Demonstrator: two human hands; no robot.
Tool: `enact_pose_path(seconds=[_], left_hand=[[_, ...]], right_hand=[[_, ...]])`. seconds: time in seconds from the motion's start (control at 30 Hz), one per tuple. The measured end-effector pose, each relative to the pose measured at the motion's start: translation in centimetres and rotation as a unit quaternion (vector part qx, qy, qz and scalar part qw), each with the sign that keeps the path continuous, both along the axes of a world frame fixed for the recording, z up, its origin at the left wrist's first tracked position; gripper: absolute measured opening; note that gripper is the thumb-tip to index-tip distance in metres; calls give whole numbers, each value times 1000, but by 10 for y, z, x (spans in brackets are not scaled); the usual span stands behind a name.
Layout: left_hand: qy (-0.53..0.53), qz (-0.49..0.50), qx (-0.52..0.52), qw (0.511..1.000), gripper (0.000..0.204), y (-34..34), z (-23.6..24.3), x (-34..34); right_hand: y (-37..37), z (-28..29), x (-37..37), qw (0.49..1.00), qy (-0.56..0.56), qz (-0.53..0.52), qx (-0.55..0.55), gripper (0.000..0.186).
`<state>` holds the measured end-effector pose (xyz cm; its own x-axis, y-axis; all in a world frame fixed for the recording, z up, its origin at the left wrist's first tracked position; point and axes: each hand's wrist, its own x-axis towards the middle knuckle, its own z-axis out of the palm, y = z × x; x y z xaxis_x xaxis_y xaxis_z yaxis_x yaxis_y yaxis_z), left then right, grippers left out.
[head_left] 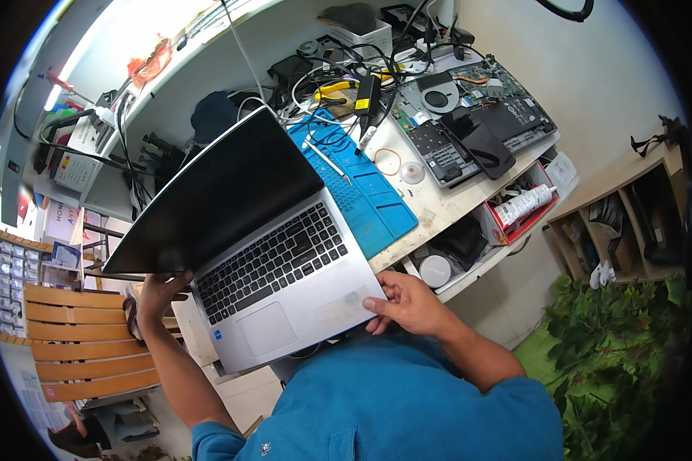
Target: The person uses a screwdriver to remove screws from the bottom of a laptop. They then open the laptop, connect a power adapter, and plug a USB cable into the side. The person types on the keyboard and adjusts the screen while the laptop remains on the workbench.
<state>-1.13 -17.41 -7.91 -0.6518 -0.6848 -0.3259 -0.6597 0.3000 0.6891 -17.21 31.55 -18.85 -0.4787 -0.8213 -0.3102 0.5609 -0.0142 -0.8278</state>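
Note:
An open silver laptop [332,290] with a dark screen and black keys is tilted in front of my body, over the near edge of the workbench. My right hand [407,305] pinches its front right corner, thumb on the palm rest and fingers underneath. At the left side, by the hinge and the lower screen corner, my left hand [164,294] is closed round the edge; some of its fingers are hidden behind the laptop. Just beyond lies a blue repair mat [380,203], partly covered by the laptop, with a white pen-like tool [327,157] on it.
An opened laptop chassis [507,115] with bare board and fan lies at the bench's far right. Tangled cables, a black adapter [367,100] and yellow-handled pliers [337,88] crowd the back. An open drawer [488,265] juts out at right. A slatted wooden bench [92,338] stands left.

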Motion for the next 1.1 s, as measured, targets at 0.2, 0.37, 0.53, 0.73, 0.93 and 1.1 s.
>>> enact_pose_path(seconds=[0.2,0.37,0.53,0.73,0.93,1.1], left_hand=[[246,-109,-9,963,42,-45,6,32],[448,-182,116,868,49,-71,21,59],[505,-227,245,796,69,-36,32,41],[510,-220,279,784,63,-61,27,54],[526,-200,278,779,59,-56,21,55],[533,-154,225,801,66,-52,20,47]], right_hand=[[1,-1,3,1000,18,-14,-18,37],[1,20,20,992,99,-66,-50,30],[-4,50,34,916,379,-111,-68,43],[-16,72,37,850,493,-83,-163,61],[-15,77,35,862,477,-65,-159,46],[-3,58,19,923,369,-82,-75,37]])
